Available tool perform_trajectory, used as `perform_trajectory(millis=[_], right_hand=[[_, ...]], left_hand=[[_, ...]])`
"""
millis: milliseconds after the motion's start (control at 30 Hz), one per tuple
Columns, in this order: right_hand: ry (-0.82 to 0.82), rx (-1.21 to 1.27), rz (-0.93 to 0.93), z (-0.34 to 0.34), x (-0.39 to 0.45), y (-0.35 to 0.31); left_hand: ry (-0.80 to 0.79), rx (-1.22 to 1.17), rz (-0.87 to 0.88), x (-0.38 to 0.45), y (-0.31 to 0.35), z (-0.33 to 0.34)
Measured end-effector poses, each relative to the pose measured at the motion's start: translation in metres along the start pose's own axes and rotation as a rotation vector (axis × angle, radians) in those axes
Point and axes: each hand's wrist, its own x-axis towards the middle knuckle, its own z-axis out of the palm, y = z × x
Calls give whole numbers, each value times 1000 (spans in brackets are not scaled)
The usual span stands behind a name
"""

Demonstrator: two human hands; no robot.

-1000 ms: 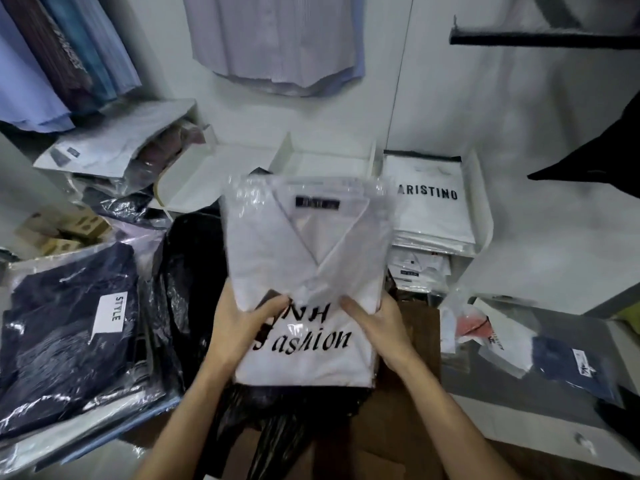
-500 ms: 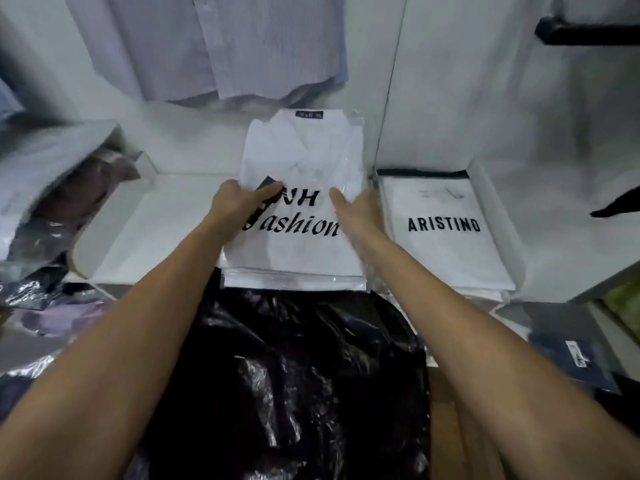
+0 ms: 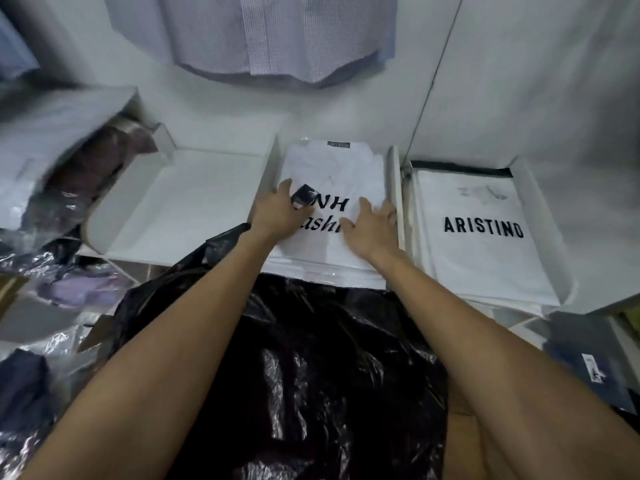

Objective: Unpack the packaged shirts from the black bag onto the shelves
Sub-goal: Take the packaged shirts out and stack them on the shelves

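White shelf compartments [image 3: 194,202] ran across mid-frame against a pale wall; striped shirt [image 3: 277,32] hung top centre.
Packaged white shirt [image 3: 332,174] lay in centre compartment above black bag [image 3: 311,358]; left hand [image 3: 277,213] and right hand [image 3: 370,226] pressed flat on it, fingers spread.

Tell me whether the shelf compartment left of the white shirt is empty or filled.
Empty. The compartment shows only its bare white floor, while the packaged white shirt lies in the next one under both hands.
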Motion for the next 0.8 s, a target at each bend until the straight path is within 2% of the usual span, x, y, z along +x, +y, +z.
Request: perform_trajectory(millis=[67,167,300,433,633,733,800], right_hand=[[72,45,-109,-3,-31,-9],[72,352,-249,-4,-85,-29],[-210,715,-281,3,-168,-58],[-477,883,-281,28,-241,-86],[-758,977,-245,65,-316,-134],[-797,942,-239,96,-340,-165],[-763,878,-245,118,-350,-183]], left_hand=[[98,-91,66,-45,7,-10],[141,-178,61,-119,7,-27],[239,-211,-18,-213,-4,-55],[308,-229,-140,-291,-40,-90],[444,-178,-301,-373,-120,-154],[514,-135,-328,-403,-164,-177],[539,-119,-414,-416,-205,-188]])
